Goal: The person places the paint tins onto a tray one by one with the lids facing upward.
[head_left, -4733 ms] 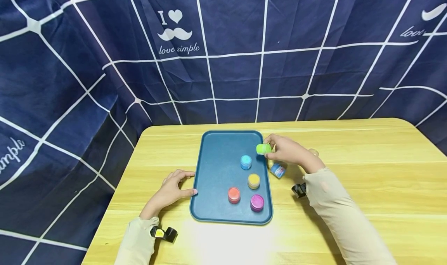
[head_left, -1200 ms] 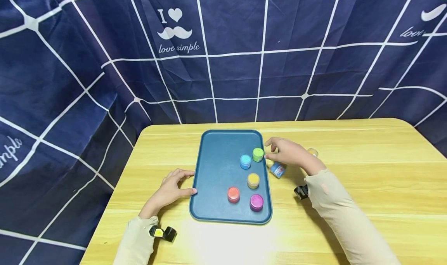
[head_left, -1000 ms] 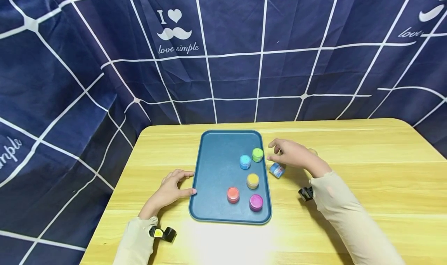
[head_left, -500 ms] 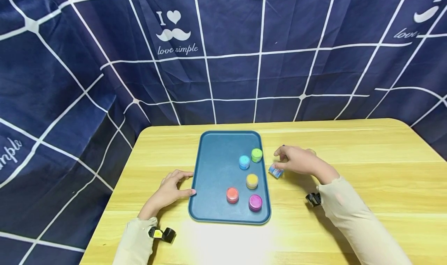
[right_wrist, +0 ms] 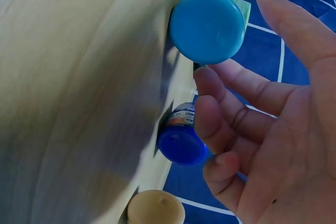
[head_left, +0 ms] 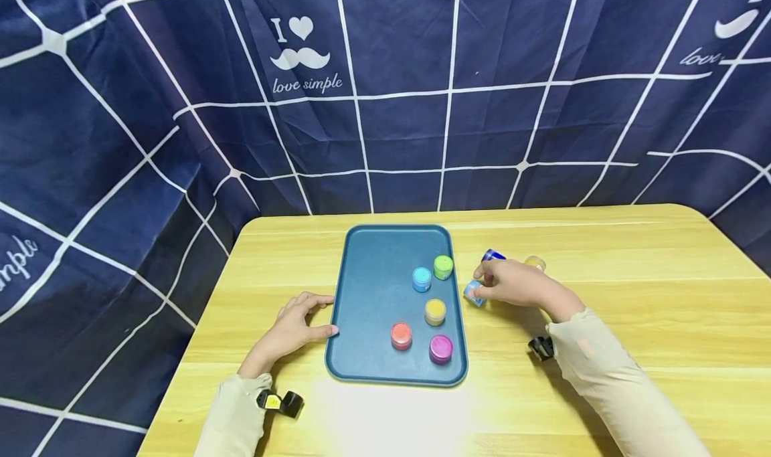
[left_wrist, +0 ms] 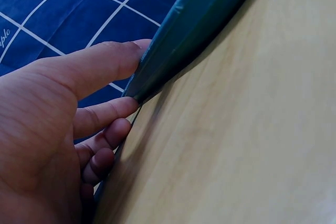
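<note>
Two hands are out over the wooden table [head_left: 632,296], each doing its own thing. The right hand [head_left: 517,284] reaches in from the right with its sleeved forearm slanting across the tabletop, and its fingertips come down around a light blue pot [head_left: 473,292] that lies on the table just beside the right edge of the teal tray [head_left: 373,290]. From the right wrist view the fingers [right_wrist: 231,114] are spread and only loosely bent, the thumb held away from them, and the light blue pot [right_wrist: 207,26] sits just past their tips; they reach toward it, but the hand has not closed on it. A dark blue pot [head_left: 493,255] stands on the table just behind that hand, and an orange pot [head_left: 535,263] stands near it, a little further right. The left hand [head_left: 292,331] lies low on the table at the tray's left edge, wrist down; in the left wrist view its thumb [left_wrist: 94,66] presses straight against the tray's rim [left_wrist: 184,40] while the other fingers rest beside it, relaxed and gripping nothing. Inside the tray five pots stand upright and apart: a green one [head_left: 442,267], a blue one [head_left: 421,279] just beside it, a yellow one [head_left: 436,311], a red one [head_left: 401,335] and a purple one [head_left: 441,349].
</note>
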### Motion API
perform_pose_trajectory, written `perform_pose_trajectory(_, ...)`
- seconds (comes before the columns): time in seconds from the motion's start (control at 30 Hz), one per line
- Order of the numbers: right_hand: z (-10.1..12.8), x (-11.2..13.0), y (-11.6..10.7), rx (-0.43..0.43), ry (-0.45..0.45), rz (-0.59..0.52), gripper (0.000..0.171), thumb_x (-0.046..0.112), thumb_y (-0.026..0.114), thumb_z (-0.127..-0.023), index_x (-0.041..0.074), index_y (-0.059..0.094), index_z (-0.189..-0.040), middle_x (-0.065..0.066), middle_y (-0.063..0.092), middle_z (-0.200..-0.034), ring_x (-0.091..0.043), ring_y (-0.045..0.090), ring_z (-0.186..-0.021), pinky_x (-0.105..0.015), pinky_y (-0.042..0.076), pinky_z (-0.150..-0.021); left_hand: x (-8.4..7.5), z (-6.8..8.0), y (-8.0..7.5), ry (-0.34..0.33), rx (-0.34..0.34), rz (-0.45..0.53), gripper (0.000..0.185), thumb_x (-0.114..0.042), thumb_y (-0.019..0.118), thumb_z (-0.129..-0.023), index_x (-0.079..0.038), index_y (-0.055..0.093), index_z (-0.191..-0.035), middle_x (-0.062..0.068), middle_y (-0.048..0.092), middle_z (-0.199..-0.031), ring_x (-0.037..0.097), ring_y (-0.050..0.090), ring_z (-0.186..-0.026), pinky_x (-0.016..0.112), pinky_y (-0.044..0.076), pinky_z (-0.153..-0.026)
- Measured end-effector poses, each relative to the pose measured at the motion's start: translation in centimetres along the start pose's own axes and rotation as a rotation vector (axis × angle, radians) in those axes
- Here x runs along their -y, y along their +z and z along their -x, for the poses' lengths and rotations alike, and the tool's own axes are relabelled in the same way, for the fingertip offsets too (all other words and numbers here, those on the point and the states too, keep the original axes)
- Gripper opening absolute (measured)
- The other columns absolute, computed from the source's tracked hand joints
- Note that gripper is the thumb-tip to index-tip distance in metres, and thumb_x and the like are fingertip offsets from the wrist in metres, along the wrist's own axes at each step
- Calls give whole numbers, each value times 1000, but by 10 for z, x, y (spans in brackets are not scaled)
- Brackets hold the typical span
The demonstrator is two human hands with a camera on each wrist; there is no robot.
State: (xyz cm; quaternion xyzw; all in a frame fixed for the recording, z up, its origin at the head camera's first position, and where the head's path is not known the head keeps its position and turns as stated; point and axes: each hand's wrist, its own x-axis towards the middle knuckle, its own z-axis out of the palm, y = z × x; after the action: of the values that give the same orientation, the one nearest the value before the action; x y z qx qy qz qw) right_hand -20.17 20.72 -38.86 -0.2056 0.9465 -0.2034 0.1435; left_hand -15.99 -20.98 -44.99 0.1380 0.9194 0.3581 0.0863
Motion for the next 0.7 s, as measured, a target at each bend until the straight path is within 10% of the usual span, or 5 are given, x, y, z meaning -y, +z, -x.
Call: perform_pose_trajectory(0.7,-3,-1,7,15,-13,12,36,40,69,-87,5,65,-96,1,57,-79,-12,49,-70,-29,42,-65,-1,0,-1,5,-3,-3,58,-37,78,-78,-14,61,-129,3,59,-114,21,44,-100,40,30,-89)
